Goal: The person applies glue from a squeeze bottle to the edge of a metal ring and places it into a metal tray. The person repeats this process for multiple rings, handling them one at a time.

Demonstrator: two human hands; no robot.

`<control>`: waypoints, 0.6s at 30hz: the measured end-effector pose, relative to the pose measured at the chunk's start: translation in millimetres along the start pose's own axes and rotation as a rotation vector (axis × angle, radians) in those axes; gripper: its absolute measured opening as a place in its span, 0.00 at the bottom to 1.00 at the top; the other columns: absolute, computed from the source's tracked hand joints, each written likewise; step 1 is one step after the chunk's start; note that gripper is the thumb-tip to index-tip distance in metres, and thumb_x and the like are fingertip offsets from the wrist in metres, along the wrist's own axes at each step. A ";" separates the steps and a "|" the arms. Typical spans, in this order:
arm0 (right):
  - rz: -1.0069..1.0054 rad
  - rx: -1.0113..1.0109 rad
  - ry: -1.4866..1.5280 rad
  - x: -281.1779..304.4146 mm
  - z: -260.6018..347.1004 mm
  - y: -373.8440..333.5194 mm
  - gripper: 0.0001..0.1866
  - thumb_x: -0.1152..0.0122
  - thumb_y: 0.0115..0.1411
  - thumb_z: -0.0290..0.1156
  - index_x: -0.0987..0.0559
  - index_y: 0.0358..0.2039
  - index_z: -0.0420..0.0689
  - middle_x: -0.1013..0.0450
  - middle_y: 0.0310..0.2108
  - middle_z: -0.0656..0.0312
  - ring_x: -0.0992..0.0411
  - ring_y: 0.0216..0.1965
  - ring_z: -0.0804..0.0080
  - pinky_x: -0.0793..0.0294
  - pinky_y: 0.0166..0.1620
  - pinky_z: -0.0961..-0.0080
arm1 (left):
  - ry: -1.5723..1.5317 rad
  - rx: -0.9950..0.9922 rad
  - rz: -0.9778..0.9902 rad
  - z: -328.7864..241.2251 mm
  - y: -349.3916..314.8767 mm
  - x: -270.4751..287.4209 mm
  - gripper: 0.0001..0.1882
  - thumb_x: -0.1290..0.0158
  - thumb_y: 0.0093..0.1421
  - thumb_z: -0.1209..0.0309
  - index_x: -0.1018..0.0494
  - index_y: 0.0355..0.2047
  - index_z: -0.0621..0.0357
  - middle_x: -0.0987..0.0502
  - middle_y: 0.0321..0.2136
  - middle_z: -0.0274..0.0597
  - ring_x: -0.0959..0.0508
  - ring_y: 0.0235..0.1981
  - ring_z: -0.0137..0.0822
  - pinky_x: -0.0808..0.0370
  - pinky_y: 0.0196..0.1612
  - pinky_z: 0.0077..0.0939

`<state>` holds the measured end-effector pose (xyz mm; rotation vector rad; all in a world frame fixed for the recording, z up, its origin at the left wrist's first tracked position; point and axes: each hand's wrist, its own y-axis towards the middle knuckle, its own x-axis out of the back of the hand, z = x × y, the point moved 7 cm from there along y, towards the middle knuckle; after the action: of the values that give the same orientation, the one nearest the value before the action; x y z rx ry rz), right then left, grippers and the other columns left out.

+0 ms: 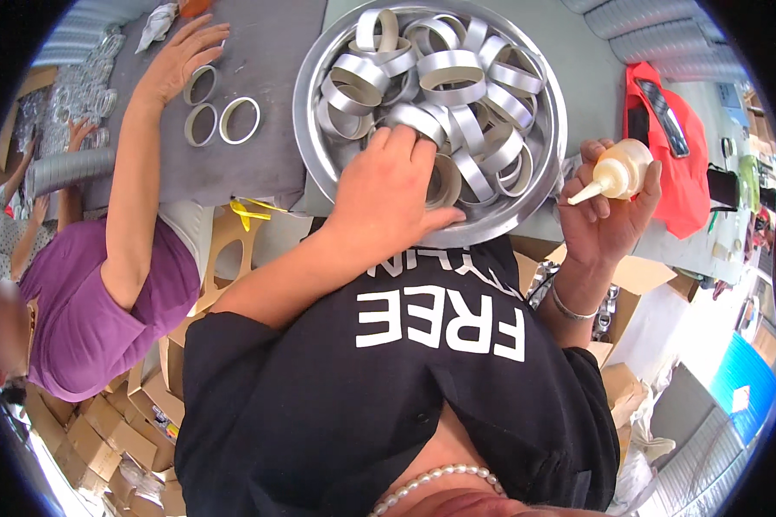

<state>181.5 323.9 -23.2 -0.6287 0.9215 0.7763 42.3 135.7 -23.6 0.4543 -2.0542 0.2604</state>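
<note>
At upper centre, the left hand [384, 188] reached among silver rings [453, 76] in a steel basin [502, 226], its grip indiscernible; at centre right, the right hand [608, 222] grasped a nozzle-tipped squeeze bottle [625, 165].

Across the top of my remote view runs a grey worktable [267, 52], while brown cardboard boxes [102, 444] crowd the lower left, and toward the right edge I make out 1 blue panel [750, 379] beside bright, washed-out light [697, 323].
</note>
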 end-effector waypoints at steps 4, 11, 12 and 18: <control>-0.019 0.017 -0.003 3.9 -0.3 -2.9 0.31 0.49 0.65 0.57 0.26 0.43 0.35 0.25 0.39 0.49 0.34 0.16 0.79 0.36 0.18 0.86 | -0.096 -0.033 -0.035 0.6 3.8 1.9 0.31 0.32 0.43 0.57 0.28 0.44 0.62 0.31 0.44 0.51 0.26 0.45 0.49 0.26 0.48 0.40; -0.063 0.032 0.015 4.6 -4.0 -4.0 0.31 0.49 0.65 0.56 0.25 0.43 0.34 0.24 0.37 0.48 0.34 0.14 0.80 0.36 0.17 0.86 | -0.301 -0.060 -0.129 23.7 -16.7 33.7 0.33 0.32 0.42 0.62 0.26 0.50 0.57 0.24 0.43 0.45 0.24 0.45 0.47 0.27 0.47 0.36; -0.073 0.027 0.020 5.0 -5.7 -3.8 0.31 0.48 0.65 0.56 0.25 0.43 0.34 0.24 0.37 0.48 0.34 0.14 0.80 0.36 0.17 0.86 | -0.250 -0.069 -0.169 24.9 -22.8 39.3 0.33 0.32 0.41 0.63 0.26 0.50 0.56 0.24 0.44 0.45 0.24 0.44 0.47 0.26 0.46 0.36; -0.058 0.011 0.032 2.5 -12.3 -0.6 0.32 0.49 0.65 0.56 0.25 0.43 0.33 0.23 0.37 0.47 0.35 0.14 0.79 0.37 0.16 0.85 | -0.255 0.062 -0.179 36.7 -49.3 50.6 0.31 0.36 0.39 0.75 0.26 0.48 0.61 0.26 0.43 0.43 0.24 0.41 0.40 0.27 0.42 0.28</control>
<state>177.4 315.1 -31.1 -0.6569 0.9319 0.7105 11.3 66.9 1.8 0.7369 -2.2396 0.1647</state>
